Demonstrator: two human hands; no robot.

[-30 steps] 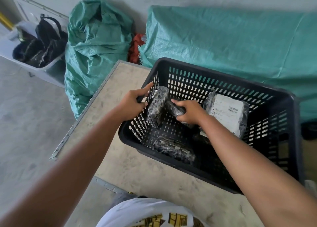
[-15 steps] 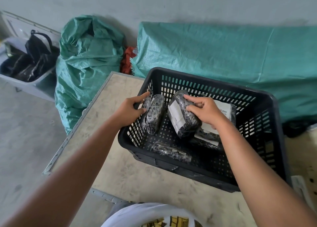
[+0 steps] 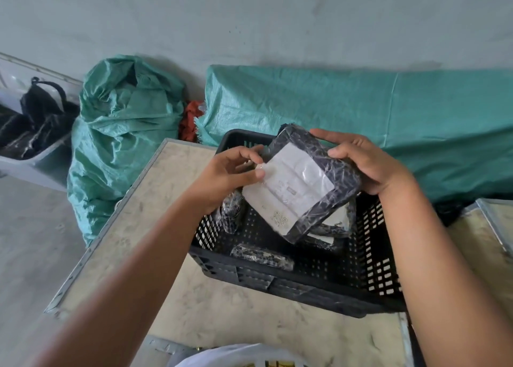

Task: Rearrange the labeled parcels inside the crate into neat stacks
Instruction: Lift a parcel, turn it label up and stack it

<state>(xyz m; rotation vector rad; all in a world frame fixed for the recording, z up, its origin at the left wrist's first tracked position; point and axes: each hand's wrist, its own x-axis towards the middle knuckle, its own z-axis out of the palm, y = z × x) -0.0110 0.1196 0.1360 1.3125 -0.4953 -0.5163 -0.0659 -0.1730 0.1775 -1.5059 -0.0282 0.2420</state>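
Note:
A black slatted crate point(image 3: 311, 286) stands on a worn table. Both hands hold one black-wrapped parcel point(image 3: 305, 183) with a white label, lifted and tilted above the crate. My left hand point(image 3: 230, 175) pinches its left edge at the label. My right hand point(image 3: 363, 161) grips its upper right corner. Inside the crate, a small black parcel point(image 3: 231, 214) leans on the left wall, another point(image 3: 262, 257) lies along the near wall, and a further labeled parcel point(image 3: 337, 222) shows partly under the held one.
The table point(image 3: 155, 244) has a metal-edged rim on the left. Behind it are a stuffed green sack point(image 3: 119, 133), a green tarp-covered heap point(image 3: 361, 116) and a grey tub point(image 3: 33, 144) with dark bags on the floor at far left. A wall rises behind.
My right hand raised the labeled parcel out of the crate. My left hand left the crate's rim and took hold of the parcel's left edge. The camera tilted up slightly.

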